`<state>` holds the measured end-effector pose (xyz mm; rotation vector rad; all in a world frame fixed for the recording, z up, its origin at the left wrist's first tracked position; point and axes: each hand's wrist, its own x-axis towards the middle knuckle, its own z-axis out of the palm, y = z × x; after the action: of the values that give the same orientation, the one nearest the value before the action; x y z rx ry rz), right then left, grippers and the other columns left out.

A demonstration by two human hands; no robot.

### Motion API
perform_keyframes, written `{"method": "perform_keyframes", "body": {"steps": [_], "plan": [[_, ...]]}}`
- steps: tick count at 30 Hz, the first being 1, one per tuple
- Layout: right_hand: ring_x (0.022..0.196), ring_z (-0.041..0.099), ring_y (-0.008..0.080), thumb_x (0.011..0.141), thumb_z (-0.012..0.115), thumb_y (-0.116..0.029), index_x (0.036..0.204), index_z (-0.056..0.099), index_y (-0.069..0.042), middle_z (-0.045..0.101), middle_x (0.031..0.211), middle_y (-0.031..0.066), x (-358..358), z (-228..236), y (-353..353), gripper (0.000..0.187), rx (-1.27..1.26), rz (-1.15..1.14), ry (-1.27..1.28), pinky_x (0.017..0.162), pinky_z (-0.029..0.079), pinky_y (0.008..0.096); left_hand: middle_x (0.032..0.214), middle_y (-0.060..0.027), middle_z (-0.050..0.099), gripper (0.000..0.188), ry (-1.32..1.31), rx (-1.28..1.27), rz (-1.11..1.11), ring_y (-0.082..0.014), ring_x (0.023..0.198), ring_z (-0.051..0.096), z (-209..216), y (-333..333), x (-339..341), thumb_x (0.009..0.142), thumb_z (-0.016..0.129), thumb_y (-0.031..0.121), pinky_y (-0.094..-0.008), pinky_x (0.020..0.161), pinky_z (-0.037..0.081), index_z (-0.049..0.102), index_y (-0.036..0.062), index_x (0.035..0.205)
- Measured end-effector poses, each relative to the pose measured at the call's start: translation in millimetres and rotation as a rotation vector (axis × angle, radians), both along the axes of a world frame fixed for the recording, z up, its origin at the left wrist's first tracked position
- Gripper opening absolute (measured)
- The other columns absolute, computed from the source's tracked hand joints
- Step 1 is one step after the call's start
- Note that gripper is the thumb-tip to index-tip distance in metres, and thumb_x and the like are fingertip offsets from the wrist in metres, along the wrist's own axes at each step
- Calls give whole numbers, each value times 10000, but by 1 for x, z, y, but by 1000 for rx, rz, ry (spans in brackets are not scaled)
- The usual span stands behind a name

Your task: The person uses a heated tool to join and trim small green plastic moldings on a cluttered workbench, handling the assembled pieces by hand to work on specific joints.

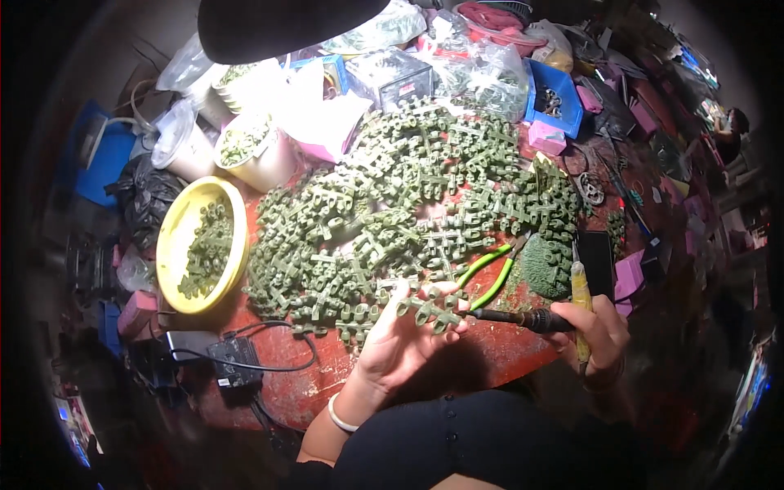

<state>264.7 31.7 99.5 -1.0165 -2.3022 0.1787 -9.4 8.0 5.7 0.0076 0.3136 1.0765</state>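
My left hand (398, 347) is raised over the near edge of the red table, its fingers pinched on a green branched piece (429, 313) with small cup-like ends. In my right hand (600, 333) is a black pen-shaped tool (523, 318), like a soldering iron, lying level and pointing left. Its thin tip reaches the right end of the green piece; whether they touch I cannot tell. A slim tool with a yellow wrapped handle (581, 296) also sits upright between the fingers of that hand. Just beyond lie pliers with lime-green handles (488, 273).
Many similar green pieces (392, 180) are heaped across the red table (318, 392). A yellow bowl (174, 245) stands left, a black adapter (235, 362) with cables nearer. White buckets (265, 167), a blue bin (566, 122) and bags stand behind. A lamp head (286, 28) overhangs the back.
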Motion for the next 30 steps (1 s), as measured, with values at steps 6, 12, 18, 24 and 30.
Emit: {"method": "perform_keyframes", "body": {"steps": [6, 12, 18, 24, 30], "plan": [[597, 571, 248, 817, 784, -208, 1102, 662, -51, 569, 784, 89, -1, -5, 1, 347, -25, 52, -29, 521, 470, 339, 1229, -205, 609, 575, -11, 47, -30, -315, 1036, 641, 3, -1, 2, 1057, 334, 480, -399, 885, 536, 480, 6, 1347], [591, 562, 235, 803, 793, -209, 1072, 675, -58, 567, 775, 78, 2, -9, 2, 330, -4, 31, -46, 511, 458, 335, 1211, -196, 620, 596, -25, 48, -43, -302, 1003, 651, 5, 0, 4, 1057, 320, 488, -381, 868, 529, 475, 0, 1361], [586, 564, 228, 800, 798, -213, 1052, 676, -54, 565, 768, 71, -1, -9, 2, 322, 7, 22, -62, 513, 464, 326, 1192, -178, 629, 609, -39, 33, -44, -299, 998, 653, 8, 0, 2, 1056, 311, 497, -381, 869, 525, 478, 1, 1367], [591, 570, 227, 798, 802, -210, 1043, 672, -46, 570, 770, 73, -2, -8, 1, 322, -4, 10, -68, 517, 470, 327, 1198, -179, 626, 607, -69, 47, -39, -303, 997, 657, 9, -1, 2, 1056, 309, 499, -385, 873, 526, 482, 5, 1362], [610, 595, 213, 822, 791, -205, 1052, 682, -37, 625, 814, 102, -1, -8, 0, 305, -28, 7, -75, 537, 465, 303, 1248, -156, 607, 571, -26, 44, -42, -312, 1005, 662, 7, -1, 2, 1057, 319, 493, -400, 865, 533, 500, 27, 1333]]}}
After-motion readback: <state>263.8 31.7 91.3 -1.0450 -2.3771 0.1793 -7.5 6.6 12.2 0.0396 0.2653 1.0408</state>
